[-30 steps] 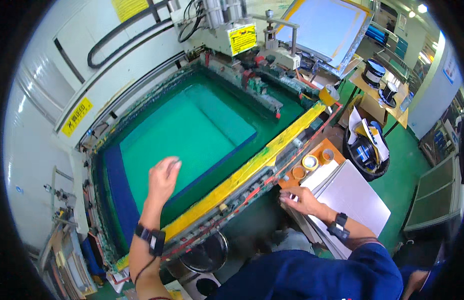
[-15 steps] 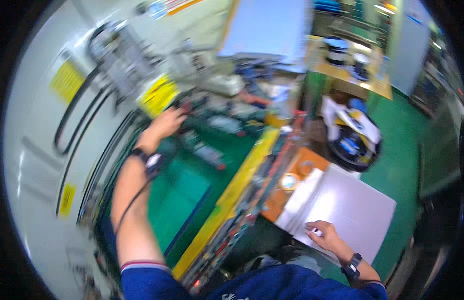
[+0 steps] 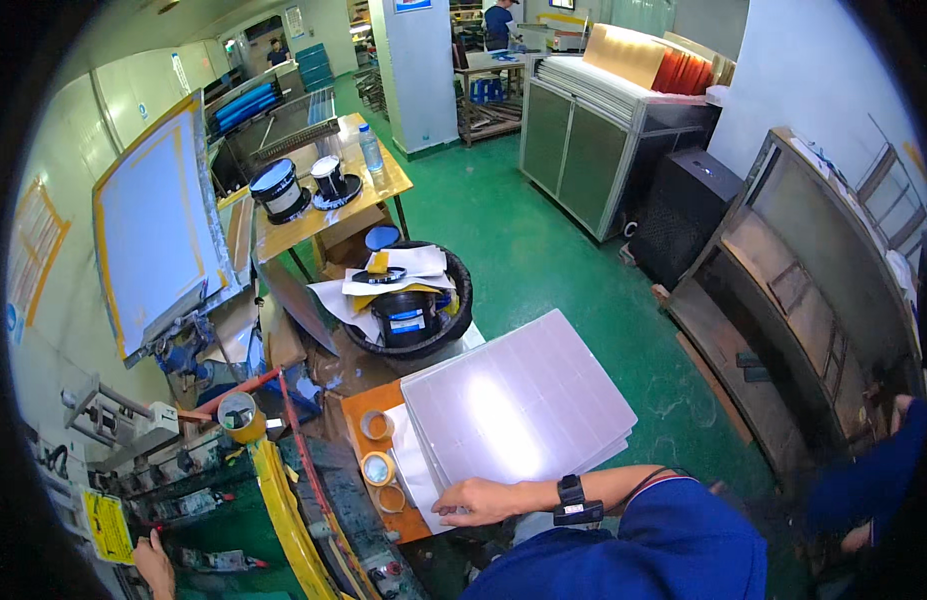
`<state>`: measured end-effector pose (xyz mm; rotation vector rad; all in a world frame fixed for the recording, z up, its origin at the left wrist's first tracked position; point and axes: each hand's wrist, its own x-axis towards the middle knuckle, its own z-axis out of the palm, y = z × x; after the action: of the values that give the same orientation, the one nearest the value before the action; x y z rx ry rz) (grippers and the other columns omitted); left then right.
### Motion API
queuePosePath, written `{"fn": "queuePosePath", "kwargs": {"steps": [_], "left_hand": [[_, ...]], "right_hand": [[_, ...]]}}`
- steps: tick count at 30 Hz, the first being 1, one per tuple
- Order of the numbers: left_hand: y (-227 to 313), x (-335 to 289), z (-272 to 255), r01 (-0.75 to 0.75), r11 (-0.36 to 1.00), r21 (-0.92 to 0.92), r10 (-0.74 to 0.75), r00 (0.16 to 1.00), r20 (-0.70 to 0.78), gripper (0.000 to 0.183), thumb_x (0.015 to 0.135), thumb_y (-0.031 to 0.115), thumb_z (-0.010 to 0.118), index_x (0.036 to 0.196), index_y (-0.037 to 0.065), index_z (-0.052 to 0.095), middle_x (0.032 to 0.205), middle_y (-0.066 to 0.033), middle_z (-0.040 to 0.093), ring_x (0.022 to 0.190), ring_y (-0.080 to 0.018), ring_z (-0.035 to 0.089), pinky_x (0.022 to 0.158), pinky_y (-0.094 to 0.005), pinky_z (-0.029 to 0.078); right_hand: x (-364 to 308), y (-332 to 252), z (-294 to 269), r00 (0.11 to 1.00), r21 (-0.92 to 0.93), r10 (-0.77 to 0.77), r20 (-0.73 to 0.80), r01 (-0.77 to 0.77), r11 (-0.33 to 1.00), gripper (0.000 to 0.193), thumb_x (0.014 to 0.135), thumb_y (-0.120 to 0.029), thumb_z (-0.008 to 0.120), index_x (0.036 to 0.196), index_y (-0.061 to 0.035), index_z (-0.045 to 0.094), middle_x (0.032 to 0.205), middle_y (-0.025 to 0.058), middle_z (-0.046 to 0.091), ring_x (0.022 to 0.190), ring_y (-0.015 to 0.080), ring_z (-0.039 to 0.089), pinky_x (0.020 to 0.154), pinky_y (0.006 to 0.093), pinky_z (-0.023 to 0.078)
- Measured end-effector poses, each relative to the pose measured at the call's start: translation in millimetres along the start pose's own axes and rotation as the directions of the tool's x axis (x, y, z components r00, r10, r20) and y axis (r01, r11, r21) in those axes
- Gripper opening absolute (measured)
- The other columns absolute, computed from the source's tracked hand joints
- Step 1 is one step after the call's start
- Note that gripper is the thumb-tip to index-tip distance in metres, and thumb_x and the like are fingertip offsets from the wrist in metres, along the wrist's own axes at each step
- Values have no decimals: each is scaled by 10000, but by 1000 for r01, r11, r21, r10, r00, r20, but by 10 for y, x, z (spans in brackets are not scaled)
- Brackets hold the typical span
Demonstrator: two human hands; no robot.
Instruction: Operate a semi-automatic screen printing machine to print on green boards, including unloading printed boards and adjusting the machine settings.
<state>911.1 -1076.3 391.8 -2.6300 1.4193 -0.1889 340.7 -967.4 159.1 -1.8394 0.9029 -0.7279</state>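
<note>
My right hand point(image 3: 476, 503) is at the near left corner of a stack of pale flat sheets point(image 3: 513, 400), fingers curled down; what is between them is hidden. Left of that stack, rolls of tape point(image 3: 377, 467) lie on an orange board point(image 3: 363, 404). My left hand point(image 3: 155, 568) is at the lower left, cut off by the picture's rim. Its fingers are curled beside a red knob and just below a yellow label point(image 3: 107, 527) on the machine; what they close on is hidden. A yellow-taped frame edge point(image 3: 283, 515) runs between the two hands.
A black bin point(image 3: 461, 300) holding paper and a tub stands beyond the sheets. Tubs point(image 3: 276, 190) and a bottle point(image 3: 370, 148) stand on a wooden table. A large framed screen point(image 3: 158, 230) leans at left. At right, another person's blue sleeve point(image 3: 873, 480) shows beside a dark rack point(image 3: 783, 270).
My view has swung to the right and up, taking in more of the room. The left hand now shows only at the lower left rim. The right hand stays by the sheets' near corner.
</note>
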Motion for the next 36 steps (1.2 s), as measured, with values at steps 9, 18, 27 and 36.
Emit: {"fn": "queuePosePath", "kwargs": {"steps": [9,18,27,36], "left_hand": [[-651,223,-64,-710,703,-54,707,705,-63,508,983,441,494,1092,-29,653,982,-292,659,914,-460,626,773,-488,492],[-805,9,-83,-617,757,-214,633,774,8,513,948,482,550,1213,55,649,1207,-262,617,1152,-303,587,1010,-386,421],[-275,92,-252,-699,673,-241,689,711,-141,378,886,174,637,1227,14,602,1199,-205,615,1155,-379,554,1004,-418,437],[-309,-365,-172,-276,955,-107,272,961,-49,462,930,437,529,1008,12,691,1001,-214,699,986,-359,667,865,-471,524]], "right_hand": [[81,-21,-21,999,10,-35,-31,35,999,325,911,-247,643,1057,43,649,885,199,699,824,315,693,752,386,549],[459,-258,-12,984,-41,-145,103,150,988,331,922,-264,622,1074,30,642,933,198,692,837,341,680,760,419,546],[1300,-1066,342,908,22,-370,196,373,928,230,859,-157,680,1047,-26,665,896,171,678,843,341,663,754,411,534],[1934,-1376,1321,750,35,-638,173,643,765,199,809,-58,688,1001,-12,663,898,159,673,798,322,645,715,403,518]]}}
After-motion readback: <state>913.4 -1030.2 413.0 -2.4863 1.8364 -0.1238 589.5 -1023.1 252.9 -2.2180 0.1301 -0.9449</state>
